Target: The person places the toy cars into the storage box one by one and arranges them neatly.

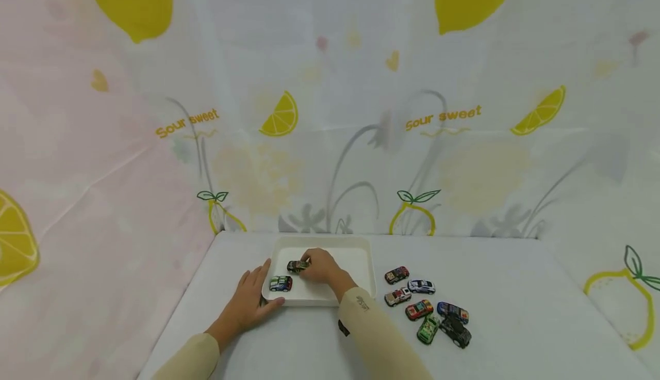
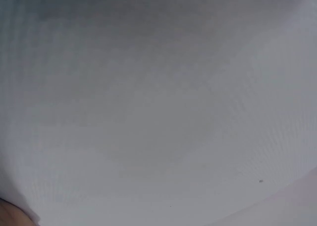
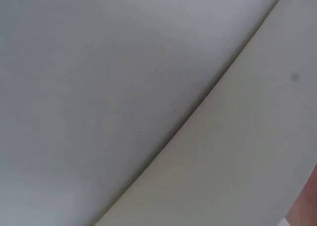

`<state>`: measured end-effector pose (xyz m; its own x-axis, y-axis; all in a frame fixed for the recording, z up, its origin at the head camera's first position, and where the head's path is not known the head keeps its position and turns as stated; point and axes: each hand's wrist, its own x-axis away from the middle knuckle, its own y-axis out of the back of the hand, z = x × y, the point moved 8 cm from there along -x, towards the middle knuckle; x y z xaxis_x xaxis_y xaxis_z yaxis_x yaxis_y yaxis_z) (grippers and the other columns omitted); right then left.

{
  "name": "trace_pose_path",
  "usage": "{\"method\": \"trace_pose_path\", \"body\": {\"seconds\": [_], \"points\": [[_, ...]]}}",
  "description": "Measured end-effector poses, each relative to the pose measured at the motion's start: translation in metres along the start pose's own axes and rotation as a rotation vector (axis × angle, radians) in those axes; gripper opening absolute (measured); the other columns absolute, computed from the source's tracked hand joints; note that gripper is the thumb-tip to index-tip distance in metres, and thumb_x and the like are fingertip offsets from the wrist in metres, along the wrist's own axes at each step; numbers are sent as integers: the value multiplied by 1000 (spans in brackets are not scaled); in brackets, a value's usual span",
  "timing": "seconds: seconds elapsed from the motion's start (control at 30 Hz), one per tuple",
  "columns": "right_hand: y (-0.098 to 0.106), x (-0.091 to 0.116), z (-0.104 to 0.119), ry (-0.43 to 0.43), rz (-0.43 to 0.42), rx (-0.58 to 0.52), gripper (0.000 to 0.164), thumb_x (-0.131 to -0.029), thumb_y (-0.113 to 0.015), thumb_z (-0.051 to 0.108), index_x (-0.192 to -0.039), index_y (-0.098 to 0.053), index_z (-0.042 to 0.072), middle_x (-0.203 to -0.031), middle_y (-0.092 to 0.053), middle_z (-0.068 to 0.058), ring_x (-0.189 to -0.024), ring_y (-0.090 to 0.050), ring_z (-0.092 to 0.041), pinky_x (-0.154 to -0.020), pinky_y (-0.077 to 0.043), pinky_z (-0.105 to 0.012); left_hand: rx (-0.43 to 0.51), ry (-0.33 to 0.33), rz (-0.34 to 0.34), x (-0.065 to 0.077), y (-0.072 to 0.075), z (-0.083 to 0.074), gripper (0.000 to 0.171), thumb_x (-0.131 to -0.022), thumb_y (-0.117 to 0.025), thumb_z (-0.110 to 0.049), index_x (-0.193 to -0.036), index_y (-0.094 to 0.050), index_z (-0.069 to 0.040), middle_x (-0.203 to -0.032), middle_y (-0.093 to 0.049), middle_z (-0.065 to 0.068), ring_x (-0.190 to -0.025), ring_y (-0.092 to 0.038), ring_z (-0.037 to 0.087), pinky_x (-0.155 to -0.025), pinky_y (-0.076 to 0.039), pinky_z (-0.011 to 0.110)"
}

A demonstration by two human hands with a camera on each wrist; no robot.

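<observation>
A lemon-print cloth hangs behind a white table, on which sits a tray. The left hand lies spread against the tray's left side, thumb at the front rim; the right hand pinches a dark car inside the tray. A green-and-white car rests just nearer the person; seven other cars lie on the table, right of the tray.

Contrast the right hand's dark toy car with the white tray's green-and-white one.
The right hand holds the dark toy car; the green-and-white toy car sits unheld. The dark car sits farther back than the green-and-white car. Both are small toys.
</observation>
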<state>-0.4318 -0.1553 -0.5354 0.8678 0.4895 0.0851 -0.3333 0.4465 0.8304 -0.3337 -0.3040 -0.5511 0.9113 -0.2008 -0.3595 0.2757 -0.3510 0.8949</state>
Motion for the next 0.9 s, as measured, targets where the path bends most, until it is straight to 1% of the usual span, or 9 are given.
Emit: {"method": "trace_pose_path", "body": {"seconds": [0.13, 0.27, 0.33, 0.43, 0.5, 0.57, 0.63, 0.73, 0.9], "points": [[3, -3, 5, -8, -13, 9, 31, -73, -76, 23, -99, -65, 12, -94, -64, 2, -85, -56, -12, -79, -47, -27, 8, 5, 21, -4, 1, 0, 97, -78, -55, -64, -148, -16, -9, -140, -42, 17, -128, -40, 34, -107, -24, 55], [3, -7, 8, 2, -37, -71, 29, -73, -75, 22, -99, -66, 12, -91, -63, 0, -81, -54, -13, -73, -47, -27, -4, 11, 9, -7, 4, 2, 96, -78, -56, -63, -147, -18, -9, -141, -42, 15, -127, -40, 33, -106, -24, 55], [-1, -7, 5, -12, -30, -132, 27, -75, -72, 21, -100, -67, 13, -93, -63, -1, -81, -54, -12, -70, -46, -26, -5, 12, 11, -6, 3, 2, 97, -78, -56, -64, -147, -18, -9, -141, -41, 14, -127, -40, 33, -106, -24, 55], [-7, -2, -4, -71, 20, -274, 27, -77, -66, 15, -103, -67, 13, -100, -62, -5, -78, -55, -13, -66, -47, -26, 2, 7, 28, -4, 0, 0, 97, -78, -55, -64, -148, -17, -9, -142, -41, 15, -128, -40, 33, -106, -24, 55], [-8, 0, -8, -92, 43, -347, 27, -78, -64, 12, -105, -67, 12, -101, -61, -6, -75, -54, -14, -63, -46, -26, 5, 8, 34, -4, -2, -1, 97, -78, -55, -64, -148, -16, -10, -142, -41, 15, -128, -39, 33, -107, -24, 55], [-10, 0, -9, -87, 55, -392, 27, -79, -64, 11, -107, -66, 10, -96, -60, -5, -70, -54, -14, -61, -46, -26, 3, 12, 29, -3, -3, -1, 97, -78, -55, -64, -148, -15, -10, -141, -42, 16, -128, -39, 33, -107, -24, 55], [-10, 1, -8, -73, 49, -399, 26, -80, -66, 12, -106, -66, 10, -88, -59, -3, -65, -52, -12, -60, -44, -24, 0, 16, 24, -2, -3, 0, 97, -78, -56, -64, -148, -15, -10, -139, -43, 16, -127, -40, 33, -106, -25, 54], [-12, 1, -9, -82, 30, -417, 25, -79, -70, 15, -104, -66, 11, -80, -57, 1, -59, -51, -10, -56, -43, -22, -3, 15, 24, -2, -4, 0, 97, -78, -55, -64, -148, -15, -11, -140, -43, 16, -127, -40, 33, -107, -24, 54], [-14, 2, -11, -124, 23, -506, 25, -80, -68, 15, -105, -67, 11, -80, -58, 1, -59, -51, -10, -54, -43, -21, 0, 18, 38, -3, -1, 1, 97, -78, -55, -64, -148, -15, -10, -141, -41, 16, -128, -39, 34, -107, -23, 54]]}}
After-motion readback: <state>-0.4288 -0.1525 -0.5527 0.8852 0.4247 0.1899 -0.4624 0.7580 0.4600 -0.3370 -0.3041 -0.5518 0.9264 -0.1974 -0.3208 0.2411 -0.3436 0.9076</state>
